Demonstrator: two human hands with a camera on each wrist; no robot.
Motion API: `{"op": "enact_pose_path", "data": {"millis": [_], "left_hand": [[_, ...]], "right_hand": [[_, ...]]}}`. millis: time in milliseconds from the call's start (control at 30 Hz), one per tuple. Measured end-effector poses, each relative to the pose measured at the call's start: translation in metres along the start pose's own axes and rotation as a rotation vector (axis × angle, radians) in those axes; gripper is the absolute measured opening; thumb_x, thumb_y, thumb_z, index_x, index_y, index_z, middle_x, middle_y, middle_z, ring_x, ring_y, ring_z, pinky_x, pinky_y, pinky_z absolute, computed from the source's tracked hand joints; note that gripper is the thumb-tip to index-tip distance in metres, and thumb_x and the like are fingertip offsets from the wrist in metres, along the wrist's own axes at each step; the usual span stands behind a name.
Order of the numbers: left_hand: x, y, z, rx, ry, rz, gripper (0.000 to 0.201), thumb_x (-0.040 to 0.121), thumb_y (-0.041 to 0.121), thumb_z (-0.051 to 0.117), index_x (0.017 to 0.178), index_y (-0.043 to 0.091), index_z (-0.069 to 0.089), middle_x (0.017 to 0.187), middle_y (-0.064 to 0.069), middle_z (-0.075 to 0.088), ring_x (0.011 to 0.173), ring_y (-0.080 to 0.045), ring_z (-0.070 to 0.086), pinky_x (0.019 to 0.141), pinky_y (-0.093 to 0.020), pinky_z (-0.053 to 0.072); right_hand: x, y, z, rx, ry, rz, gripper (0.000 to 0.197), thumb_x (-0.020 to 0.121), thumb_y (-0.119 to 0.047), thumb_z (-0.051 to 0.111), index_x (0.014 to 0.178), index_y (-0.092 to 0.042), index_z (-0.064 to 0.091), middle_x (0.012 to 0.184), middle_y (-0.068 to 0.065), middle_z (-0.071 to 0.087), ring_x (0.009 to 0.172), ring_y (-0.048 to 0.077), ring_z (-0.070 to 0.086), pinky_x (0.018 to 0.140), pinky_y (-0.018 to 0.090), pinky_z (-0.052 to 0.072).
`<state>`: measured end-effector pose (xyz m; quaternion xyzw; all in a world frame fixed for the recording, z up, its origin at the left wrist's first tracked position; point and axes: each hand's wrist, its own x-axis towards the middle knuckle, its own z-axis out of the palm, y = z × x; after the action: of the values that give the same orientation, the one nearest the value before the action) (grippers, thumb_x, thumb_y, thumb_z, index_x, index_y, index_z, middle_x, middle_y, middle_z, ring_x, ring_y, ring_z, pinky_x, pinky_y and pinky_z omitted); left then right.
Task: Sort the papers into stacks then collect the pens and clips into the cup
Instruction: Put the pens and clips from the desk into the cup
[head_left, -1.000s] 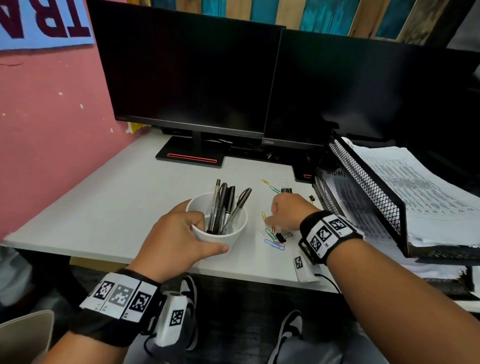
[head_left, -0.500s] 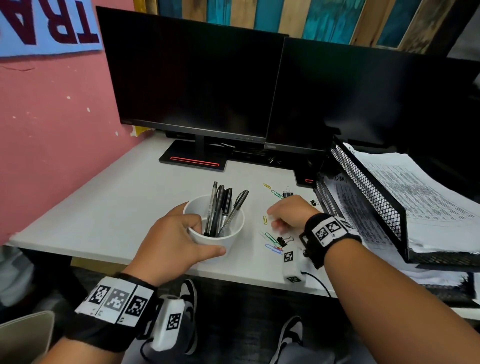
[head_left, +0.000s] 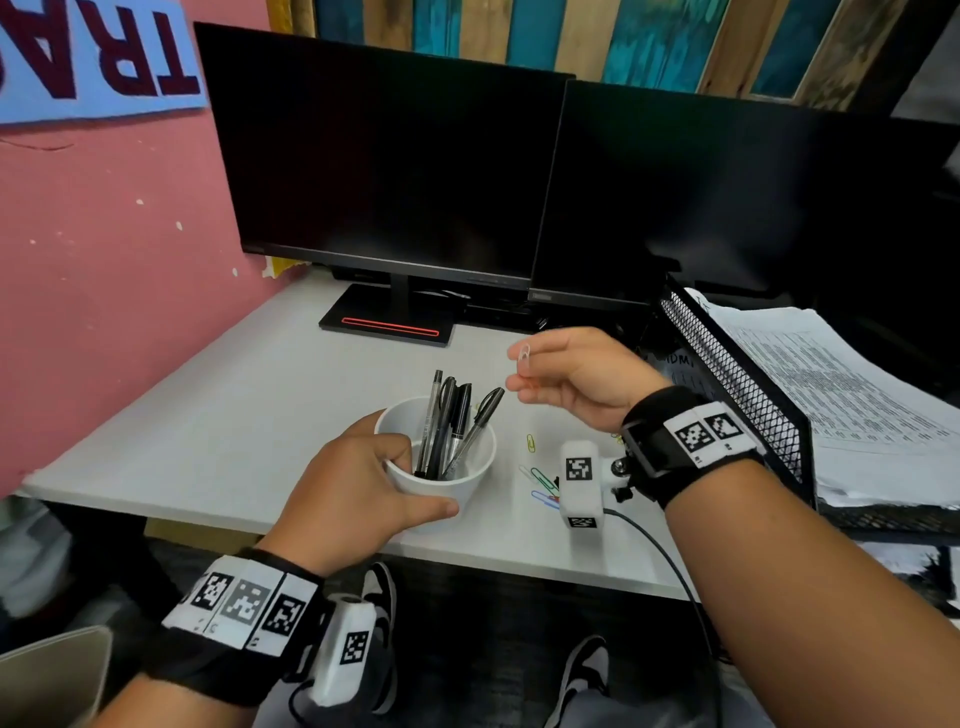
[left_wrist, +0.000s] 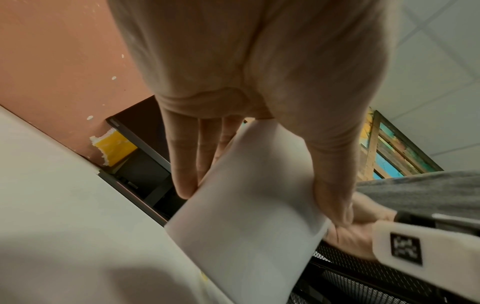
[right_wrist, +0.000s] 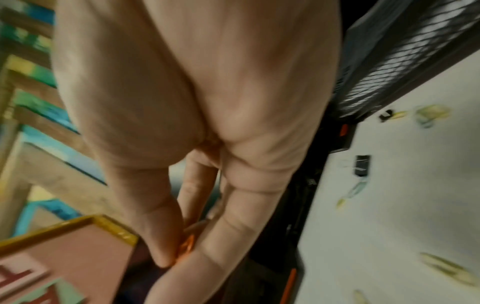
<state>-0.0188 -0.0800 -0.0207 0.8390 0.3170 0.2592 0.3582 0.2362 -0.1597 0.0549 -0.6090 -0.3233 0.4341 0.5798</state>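
Note:
A white cup (head_left: 457, 483) with several dark pens (head_left: 451, 422) stands near the desk's front edge. My left hand (head_left: 358, 488) wraps around the cup's side; the left wrist view shows fingers and thumb on the cup (left_wrist: 249, 201). My right hand (head_left: 571, 376) is raised above and right of the cup, pinching paper clips (head_left: 524, 358) between thumb and fingers; an orange clip (right_wrist: 187, 245) shows in the right wrist view. Several coloured paper clips (head_left: 543, 480) lie on the desk right of the cup. Small binder clips (right_wrist: 362, 165) lie farther back.
A black mesh paper tray (head_left: 737, 389) holding stacked printed papers (head_left: 831, 395) stands at the right. Two dark monitors (head_left: 384, 161) line the back of the white desk (head_left: 208, 415). A pink wall (head_left: 104, 260) borders the left side.
My right hand has lifted off the desk from among the clips and moved up toward the cup, now pinching clips. The left hand stays on the cup.

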Motion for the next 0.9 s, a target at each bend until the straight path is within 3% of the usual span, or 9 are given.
{"op": "enact_pose_path", "data": {"millis": [100, 233, 367, 433, 567, 667, 833, 900], "left_hand": [[0.000, 0.003, 0.000, 0.026, -0.005, 0.007, 0.056, 0.053, 0.043, 0.099, 0.055, 0.019, 0.048, 0.100, 0.017, 0.062, 0.090, 0.001, 0.061, 0.065, -0.023, 0.041], [0.001, 0.009, -0.001, 0.024, -0.016, 0.024, 0.046, 0.053, 0.045, 0.098, 0.058, 0.030, 0.055, 0.095, 0.015, 0.061, 0.085, -0.001, 0.060, 0.064, -0.023, 0.040], [0.001, 0.015, -0.003, 0.010, -0.016, 0.043, 0.040, 0.055, 0.043, 0.098, 0.058, 0.038, 0.059, 0.096, 0.014, 0.061, 0.086, -0.001, 0.060, 0.066, -0.022, 0.040], [0.000, 0.014, -0.004, 0.009, -0.014, 0.038, 0.040, 0.055, 0.042, 0.098, 0.058, 0.038, 0.059, 0.102, 0.016, 0.063, 0.093, 0.001, 0.061, 0.071, -0.023, 0.044], [0.000, 0.007, -0.006, 0.025, 0.001, 0.010, 0.051, 0.054, 0.045, 0.097, 0.056, 0.022, 0.052, 0.106, 0.019, 0.063, 0.100, 0.000, 0.061, 0.075, -0.028, 0.051], [-0.002, 0.004, -0.006, 0.030, 0.014, 0.002, 0.055, 0.054, 0.044, 0.098, 0.055, 0.018, 0.049, 0.105, 0.016, 0.064, 0.100, -0.004, 0.062, 0.078, -0.032, 0.054], [-0.002, 0.001, -0.005, 0.030, 0.011, 0.004, 0.048, 0.055, 0.043, 0.099, 0.056, 0.026, 0.054, 0.102, 0.017, 0.062, 0.096, 0.000, 0.062, 0.069, -0.022, 0.043], [-0.002, 0.001, -0.004, 0.017, 0.020, -0.002, 0.053, 0.054, 0.042, 0.099, 0.053, 0.023, 0.049, 0.099, 0.016, 0.063, 0.094, 0.000, 0.062, 0.068, -0.021, 0.041]], "right_hand": [[-0.013, -0.024, 0.024, -0.098, -0.108, -0.078, 0.013, 0.091, 0.011, 0.068, 0.099, 0.002, 0.072, 0.079, 0.012, 0.075, 0.081, 0.025, 0.078, 0.069, 0.028, 0.065], [-0.020, -0.029, 0.050, -0.332, -0.237, -0.155, 0.019, 0.088, 0.011, 0.072, 0.104, 0.001, 0.075, 0.088, 0.020, 0.076, 0.091, 0.031, 0.078, 0.081, 0.033, 0.065], [-0.016, -0.022, 0.050, -0.362, -0.227, -0.209, 0.026, 0.087, 0.011, 0.073, 0.107, -0.005, 0.076, 0.103, 0.020, 0.078, 0.102, 0.028, 0.077, 0.090, 0.037, 0.063], [-0.012, -0.020, 0.040, -0.287, -0.164, -0.193, 0.021, 0.087, 0.011, 0.072, 0.104, -0.002, 0.074, 0.098, 0.019, 0.078, 0.098, 0.028, 0.078, 0.087, 0.037, 0.064], [-0.003, -0.007, 0.009, -0.261, -0.005, -0.150, 0.014, 0.087, 0.010, 0.073, 0.093, -0.003, 0.073, 0.079, 0.011, 0.073, 0.076, 0.026, 0.074, 0.063, 0.032, 0.062], [0.003, 0.013, -0.013, -0.428, 0.048, -0.064, 0.014, 0.085, 0.009, 0.075, 0.088, -0.005, 0.075, 0.075, 0.009, 0.072, 0.068, 0.022, 0.068, 0.057, 0.031, 0.058], [0.007, 0.044, -0.026, -0.986, 0.007, 0.259, 0.018, 0.074, -0.006, 0.083, 0.090, -0.013, 0.074, 0.081, 0.013, 0.078, 0.064, 0.023, 0.070, 0.074, 0.045, 0.066], [0.008, 0.051, -0.022, -1.079, -0.006, 0.327, 0.024, 0.074, -0.005, 0.083, 0.094, -0.011, 0.072, 0.073, 0.010, 0.073, 0.061, 0.024, 0.066, 0.077, 0.046, 0.066]]}}
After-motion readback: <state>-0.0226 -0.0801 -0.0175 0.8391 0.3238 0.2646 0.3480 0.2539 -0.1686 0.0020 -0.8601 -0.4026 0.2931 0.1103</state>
